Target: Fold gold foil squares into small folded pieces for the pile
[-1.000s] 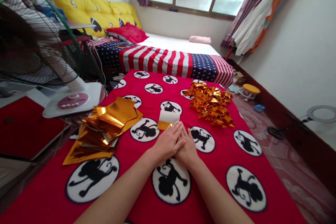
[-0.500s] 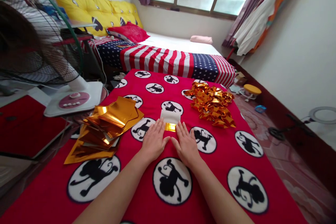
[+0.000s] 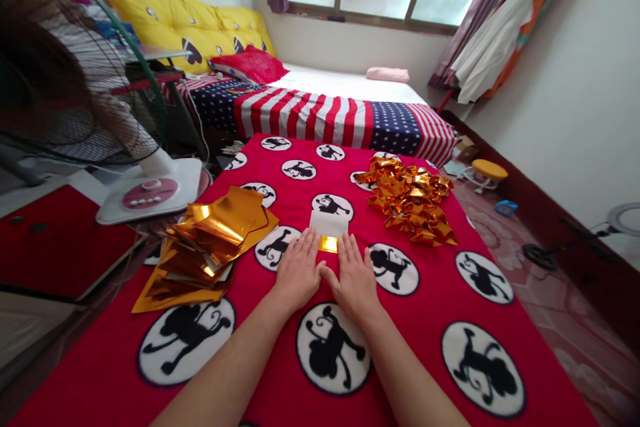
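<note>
A small foil sheet (image 3: 329, 221) lies pale side up on the red cloth (image 3: 395, 360), its near edge folded over into a shiny gold strip (image 3: 329, 244). My left hand (image 3: 299, 268) rests flat with its fingertips on the left end of that strip. Flat on the right end lies my right hand (image 3: 356, 275). The fingers of both hands are stretched out, and the thumbs meet below the strip. To the left spreads a stack of flat gold foil sheets (image 3: 220, 223). Folded gold foil pieces (image 3: 410, 197) are heaped at the back right.
A fan (image 3: 150, 193) stands left of the cloth-covered table, near a red panel (image 3: 50, 240). Behind is a bed with a striped and starred cover (image 3: 310, 117). A yellow stool (image 3: 489, 169) is on the floor at right.
The view has shifted slightly, so everything sits a little further right. Both hands stay flat on the folded strip, and their thumbs have come together.
</note>
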A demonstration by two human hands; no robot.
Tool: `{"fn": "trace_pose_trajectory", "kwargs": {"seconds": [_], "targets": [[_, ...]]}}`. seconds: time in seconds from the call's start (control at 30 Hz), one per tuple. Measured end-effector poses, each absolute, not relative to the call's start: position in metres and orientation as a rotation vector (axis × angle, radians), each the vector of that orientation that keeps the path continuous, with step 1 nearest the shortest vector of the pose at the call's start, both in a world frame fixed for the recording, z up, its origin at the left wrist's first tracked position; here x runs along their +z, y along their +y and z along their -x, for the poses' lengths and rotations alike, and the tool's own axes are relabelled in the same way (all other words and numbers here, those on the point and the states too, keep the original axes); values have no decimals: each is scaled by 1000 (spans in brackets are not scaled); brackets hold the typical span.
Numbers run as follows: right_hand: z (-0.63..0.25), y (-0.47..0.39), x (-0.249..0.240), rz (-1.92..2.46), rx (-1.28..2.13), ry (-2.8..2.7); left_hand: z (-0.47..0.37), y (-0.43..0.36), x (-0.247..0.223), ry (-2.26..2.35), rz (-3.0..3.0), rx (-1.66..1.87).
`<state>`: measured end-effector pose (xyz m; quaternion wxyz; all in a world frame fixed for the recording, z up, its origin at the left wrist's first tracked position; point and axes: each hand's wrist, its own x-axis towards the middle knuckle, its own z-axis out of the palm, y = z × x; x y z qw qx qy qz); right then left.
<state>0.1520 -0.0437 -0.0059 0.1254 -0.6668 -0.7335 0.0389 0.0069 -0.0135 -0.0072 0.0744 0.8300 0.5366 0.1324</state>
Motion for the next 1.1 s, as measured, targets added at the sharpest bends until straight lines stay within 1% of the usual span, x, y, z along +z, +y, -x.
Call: {"fn": "trace_pose_trajectory", "kwargs": {"seconds": [0.1, 0.23, 0.27, 0.33, 0.4, 0.57, 0.67, 0.77, 0.83, 0.93, 1.0, 1.1], "targets": [[-161, -45, -10, 1986, 39, -2123, -5, -11, -1, 1576, -2462, 406], [-159, -46, -14, 1993, -7, -2128, -16, -10, 18, 1602, -2392, 394], [-159, -46, -15, 1994, -19, -2132, -22, -11, 22, 1563, -2407, 453], [-159, -45, -19, 1985, -36, -2153, -35, -13, 23, 1328, -2465, 569], [-161, -45, -21, 1980, -37, -2172, -43, -15, 18, 1145, -2484, 557], [-160, -45, -17, 2017, -5, -2139, -32, -15, -3, 1448, -2449, 435], [-159, -45, -13, 1976, 19, -2113, -17, -14, -7, 1572, -2414, 467], [-160, -46, -12, 1917, 89, -2043, -5, -8, -7, 1702, -2280, 661], [-164, -46, -12, 1863, 148, -1938, 1, -3, -7, 1764, -2093, 911], [-171, -45, -13, 1763, 227, -1736, 9, 5, -8, 1690, -1772, 1276], [-174, -43, -14, 1716, 265, -1644, 11, 8, -9, 1620, -1630, 1394], [-177, -39, -15, 1678, 283, -1578, 12, 8, -12, 1531, -1541, 1450]]}}
